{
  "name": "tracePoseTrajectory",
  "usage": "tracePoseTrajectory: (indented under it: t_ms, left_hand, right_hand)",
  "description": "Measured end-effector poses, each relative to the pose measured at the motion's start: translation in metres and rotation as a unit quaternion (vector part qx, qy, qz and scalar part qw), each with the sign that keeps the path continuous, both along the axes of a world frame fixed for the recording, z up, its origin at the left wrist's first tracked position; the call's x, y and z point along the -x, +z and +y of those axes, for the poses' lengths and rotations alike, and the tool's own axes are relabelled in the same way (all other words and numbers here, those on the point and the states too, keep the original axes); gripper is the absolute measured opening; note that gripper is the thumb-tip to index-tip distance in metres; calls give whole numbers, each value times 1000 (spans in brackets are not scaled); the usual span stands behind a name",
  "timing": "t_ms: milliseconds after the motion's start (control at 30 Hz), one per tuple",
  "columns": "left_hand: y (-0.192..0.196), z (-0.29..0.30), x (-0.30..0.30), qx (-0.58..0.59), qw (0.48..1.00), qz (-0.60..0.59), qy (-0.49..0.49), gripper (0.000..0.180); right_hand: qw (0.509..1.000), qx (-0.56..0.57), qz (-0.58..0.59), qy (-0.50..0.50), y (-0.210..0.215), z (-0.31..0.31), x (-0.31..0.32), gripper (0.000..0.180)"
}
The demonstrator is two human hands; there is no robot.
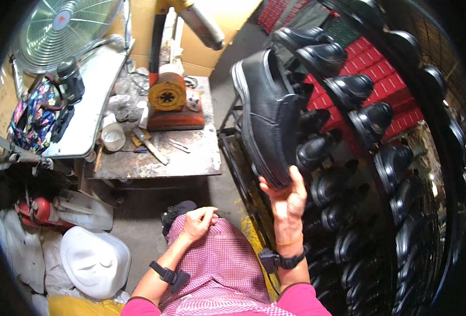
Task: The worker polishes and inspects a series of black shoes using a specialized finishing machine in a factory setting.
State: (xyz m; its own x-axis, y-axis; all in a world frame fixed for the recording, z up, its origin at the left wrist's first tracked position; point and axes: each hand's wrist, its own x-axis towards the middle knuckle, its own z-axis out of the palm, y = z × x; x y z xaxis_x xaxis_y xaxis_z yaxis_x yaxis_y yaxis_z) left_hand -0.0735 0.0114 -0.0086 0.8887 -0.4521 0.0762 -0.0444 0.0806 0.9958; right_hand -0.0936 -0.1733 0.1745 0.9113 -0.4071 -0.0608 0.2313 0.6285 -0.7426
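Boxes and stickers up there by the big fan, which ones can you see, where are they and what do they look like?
Cardboard box: top middle, behind the workbench, plain brown, flat-sided.
Fan badge: on the fan's hub, top left, small round red sticker with a white mark.
Red crates: top right, behind the shoe rack, ribbed red plastic.
No screens or signs are in view.

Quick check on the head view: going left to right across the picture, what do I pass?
Patterned bag → white cup → orange machine on the workbench → left hand resting on the pink checked apron → black shoe held up by the right hand → rack of black shoes.
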Motion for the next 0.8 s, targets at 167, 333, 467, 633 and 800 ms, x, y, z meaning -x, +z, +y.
tracePoseTrajectory:
  t_ms: [167,333,467,633,800]
  left_hand:
    - [0,3,-14,23,999,31,17,19]
    - [2,0,-35,28,999,16,15,19]
    - [3,-4,-50,45,999,28,11,19]
    - [7,-7,-65,41,999,12,7,18]
    - [5,-7,-71,39,999,13,5,18]
  right_hand:
    - [994,-75,84,-2,-56,0,-103,35]
    - [993,-96,65,-21,-67,5,-189,36]
    - [992,-119,36,-26,-67,4,-252,33]
    - [993,-111,14,-27,-51,3,-310,30]
    - [991,-133,-20,-19,-39,5,-344,31]
